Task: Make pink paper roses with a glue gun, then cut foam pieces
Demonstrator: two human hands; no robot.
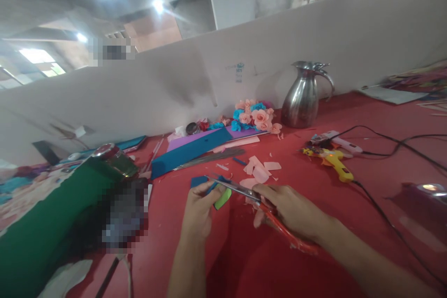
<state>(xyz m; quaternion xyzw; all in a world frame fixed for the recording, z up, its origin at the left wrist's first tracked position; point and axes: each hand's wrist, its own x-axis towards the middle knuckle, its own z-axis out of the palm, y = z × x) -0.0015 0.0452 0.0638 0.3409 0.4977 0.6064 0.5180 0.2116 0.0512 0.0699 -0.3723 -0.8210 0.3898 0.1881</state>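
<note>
My right hand is wrapped round a pair of scissors with red handles and metal blades. The blades point left, their tips over the fingers of my left hand. Pinched in that left hand are small pieces of blue paper. A light green piece shows beside its fingertips; whether it is held or stuck to the blue cannot be told. Pale pink paper scraps lie on the table just beyond the scissors.
Blue paper and paper flowers lie at the back near a steel jug. To the right are a yellow glue gun, a pale glue gun and their cords. A green sheet and glass jar stand left.
</note>
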